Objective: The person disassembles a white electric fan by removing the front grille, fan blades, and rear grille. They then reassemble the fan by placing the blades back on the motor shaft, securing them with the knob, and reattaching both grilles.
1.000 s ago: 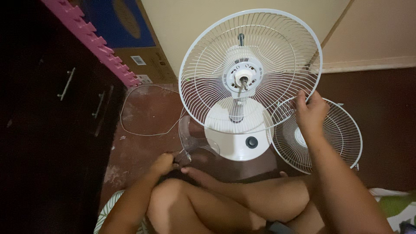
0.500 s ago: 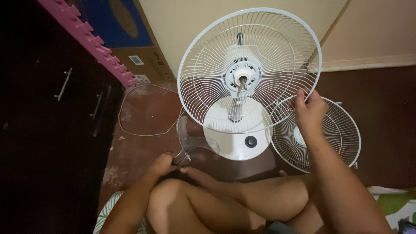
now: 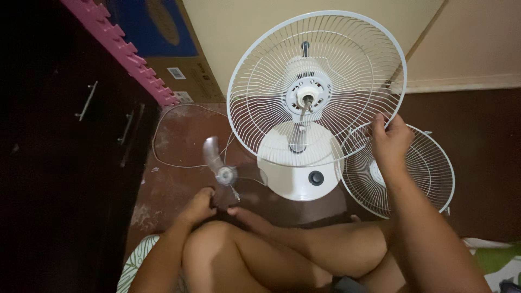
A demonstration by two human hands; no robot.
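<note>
A white stand fan sits on the floor in front of me, its rear wire guard (image 3: 260, 103) facing up with the motor hub and bare shaft (image 3: 307, 100) in the middle. My right hand (image 3: 389, 140) grips the guard's rim at its lower right. My left hand (image 3: 199, 206) holds a clear plastic fan blade (image 3: 223, 174) by one lobe, lifted off the floor to the left of the fan's round white base (image 3: 296, 176). The loose front guard (image 3: 420, 168) lies flat on the floor to the right, partly behind my right hand.
A dark cabinet with metal handles (image 3: 87, 100) fills the left side. A pink foam mat edge (image 3: 127, 51) and a cardboard box (image 3: 173, 49) lean at the back left. A white cord (image 3: 163, 157) loops on the brown floor. My bent legs (image 3: 260, 249) are in front.
My left hand has lifted and turned the clear blade up from the floor, so its hub now shows. My right hand stays on the guard rim.
</note>
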